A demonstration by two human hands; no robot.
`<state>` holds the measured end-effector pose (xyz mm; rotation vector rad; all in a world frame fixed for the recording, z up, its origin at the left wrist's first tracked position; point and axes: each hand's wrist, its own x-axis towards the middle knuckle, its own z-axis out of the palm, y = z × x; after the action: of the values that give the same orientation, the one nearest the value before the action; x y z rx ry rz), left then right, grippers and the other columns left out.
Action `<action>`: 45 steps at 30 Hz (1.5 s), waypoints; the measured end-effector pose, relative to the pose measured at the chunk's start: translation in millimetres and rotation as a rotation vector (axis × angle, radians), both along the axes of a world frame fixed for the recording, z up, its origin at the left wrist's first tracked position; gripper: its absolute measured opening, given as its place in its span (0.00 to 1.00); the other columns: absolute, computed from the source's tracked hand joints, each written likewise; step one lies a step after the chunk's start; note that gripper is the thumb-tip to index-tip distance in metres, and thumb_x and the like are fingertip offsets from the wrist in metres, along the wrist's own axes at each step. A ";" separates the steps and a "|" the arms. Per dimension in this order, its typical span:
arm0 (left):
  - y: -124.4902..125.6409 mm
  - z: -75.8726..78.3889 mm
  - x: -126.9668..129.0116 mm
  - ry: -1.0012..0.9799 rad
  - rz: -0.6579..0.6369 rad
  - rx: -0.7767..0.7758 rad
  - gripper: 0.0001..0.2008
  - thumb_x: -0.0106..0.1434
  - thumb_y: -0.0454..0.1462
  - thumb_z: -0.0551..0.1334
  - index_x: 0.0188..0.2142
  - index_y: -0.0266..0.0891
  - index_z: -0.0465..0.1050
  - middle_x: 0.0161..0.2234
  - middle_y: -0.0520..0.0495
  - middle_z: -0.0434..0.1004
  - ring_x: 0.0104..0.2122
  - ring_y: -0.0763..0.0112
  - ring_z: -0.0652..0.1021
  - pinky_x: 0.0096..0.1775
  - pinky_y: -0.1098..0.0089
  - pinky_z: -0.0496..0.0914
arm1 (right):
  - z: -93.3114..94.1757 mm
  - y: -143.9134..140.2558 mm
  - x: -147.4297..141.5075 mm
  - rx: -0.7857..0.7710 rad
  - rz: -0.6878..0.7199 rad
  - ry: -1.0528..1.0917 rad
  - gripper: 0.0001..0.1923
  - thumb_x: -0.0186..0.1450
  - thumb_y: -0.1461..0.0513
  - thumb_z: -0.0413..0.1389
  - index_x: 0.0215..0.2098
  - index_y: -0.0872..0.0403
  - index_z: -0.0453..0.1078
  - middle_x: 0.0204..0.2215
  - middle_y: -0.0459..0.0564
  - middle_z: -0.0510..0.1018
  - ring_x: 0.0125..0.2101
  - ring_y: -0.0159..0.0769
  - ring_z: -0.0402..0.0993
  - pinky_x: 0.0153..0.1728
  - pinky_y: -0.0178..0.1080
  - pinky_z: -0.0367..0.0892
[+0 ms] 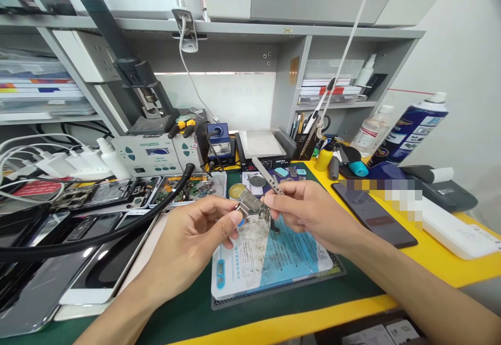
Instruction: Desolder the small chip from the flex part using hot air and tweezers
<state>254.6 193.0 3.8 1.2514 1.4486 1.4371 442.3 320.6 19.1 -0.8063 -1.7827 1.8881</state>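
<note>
Left hand (pixel 195 235) pinches a small metal part (pixel 250 206) above the blue work mat (pixel 270 261) on the desk (pixel 450 261), right hand (pixel 309 212) pinching tweezers (pixel 268 176) against it; a slip would likely scratch or drop the part.

An electronics repair workshop: soldering station (pixel 151 154), opened phones (pixel 105 192), tweezers (pixel 268 176).
</note>
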 end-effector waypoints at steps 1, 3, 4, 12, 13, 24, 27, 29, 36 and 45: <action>-0.3 0.1 -0.1 -0.004 -0.002 -0.006 0.13 0.63 0.44 0.70 0.40 0.36 0.79 0.26 0.49 0.80 0.25 0.74 0.78 0.28 0.76 0.75 | 0.0 -0.2 -0.3 -0.001 0.001 0.001 0.15 0.62 0.55 0.67 0.29 0.57 0.71 0.23 0.43 0.70 0.17 0.20 0.50 0.19 0.33 0.41; -0.6 0.2 -0.3 -0.014 -0.007 -0.025 0.13 0.63 0.44 0.70 0.40 0.36 0.79 0.25 0.50 0.80 0.25 0.74 0.78 0.29 0.76 0.75 | 0.5 -0.7 -0.8 -0.013 0.010 0.011 0.15 0.62 0.55 0.68 0.28 0.57 0.71 0.24 0.43 0.71 0.17 0.20 0.50 0.18 0.33 0.41; -0.5 0.2 -0.5 -0.019 -0.009 -0.034 0.13 0.63 0.45 0.70 0.40 0.37 0.79 0.25 0.50 0.79 0.25 0.74 0.78 0.29 0.76 0.74 | 0.9 -0.9 -0.8 -0.022 0.018 0.019 0.15 0.62 0.55 0.68 0.28 0.57 0.71 0.24 0.43 0.72 0.17 0.20 0.50 0.18 0.33 0.41; 0.9 0.4 -1.7 -0.089 -0.026 -0.076 0.15 0.65 0.48 0.67 0.39 0.38 0.79 0.24 0.50 0.79 0.23 0.73 0.77 0.29 0.74 0.74 | 5.3 -1.2 0.7 -0.077 0.012 0.044 0.15 0.58 0.56 0.71 0.32 0.56 0.73 0.19 0.37 0.62 0.17 0.21 0.46 0.18 0.33 0.40; 0.5 0.2 -1.9 -0.094 -0.016 -0.074 0.15 0.65 0.48 0.67 0.39 0.38 0.79 0.24 0.50 0.79 0.24 0.73 0.77 0.29 0.74 0.74 | 5.2 -1.2 0.5 -0.081 0.009 0.040 0.16 0.57 0.56 0.71 0.34 0.56 0.74 0.19 0.36 0.59 0.17 0.21 0.45 0.18 0.32 0.40; 2.3 1.8 0.3 -0.160 0.020 -0.068 0.15 0.63 0.46 0.70 0.41 0.36 0.80 0.24 0.49 0.79 0.24 0.73 0.76 0.28 0.74 0.75 | 0.7 -1.5 -1.1 -0.065 0.010 -0.007 0.14 0.58 0.58 0.71 0.34 0.56 0.73 0.17 0.34 0.55 0.17 0.21 0.44 0.17 0.32 0.40; 1.8 1.4 -0.5 -0.164 0.010 -0.066 0.15 0.63 0.46 0.70 0.40 0.36 0.79 0.24 0.49 0.79 0.23 0.73 0.77 0.27 0.75 0.75 | 1.9 -2.1 -1.5 -0.091 0.003 0.006 0.15 0.56 0.58 0.72 0.34 0.56 0.73 0.17 0.34 0.55 0.17 0.21 0.44 0.17 0.32 0.40; 1.5 0.8 -1.4 -0.161 0.009 -0.065 0.16 0.63 0.46 0.70 0.41 0.36 0.79 0.25 0.48 0.80 0.23 0.73 0.77 0.27 0.75 0.75 | 2.6 -2.0 -1.6 -0.091 0.009 0.012 0.15 0.56 0.58 0.72 0.34 0.56 0.73 0.17 0.34 0.55 0.17 0.21 0.44 0.17 0.32 0.39; 1.7 1.7 -0.7 -0.177 0.015 -0.078 0.16 0.62 0.46 0.71 0.41 0.34 0.78 0.25 0.48 0.80 0.23 0.72 0.76 0.27 0.73 0.75 | 4.5 -2.2 -1.8 -0.080 0.012 0.007 0.14 0.57 0.58 0.71 0.33 0.56 0.73 0.17 0.35 0.54 0.17 0.22 0.44 0.18 0.32 0.39; 1.8 1.1 -0.2 -0.190 0.015 -0.075 0.16 0.62 0.45 0.71 0.41 0.34 0.77 0.25 0.47 0.80 0.23 0.72 0.76 0.27 0.72 0.75 | 4.4 -2.6 -2.0 -0.083 -0.027 0.004 0.16 0.56 0.57 0.72 0.34 0.56 0.72 0.16 0.34 0.54 0.17 0.22 0.44 0.18 0.32 0.40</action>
<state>254.4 194.7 4.9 1.0307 1.3726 1.4553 440.3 318.0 23.5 -0.8503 -1.6920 1.9557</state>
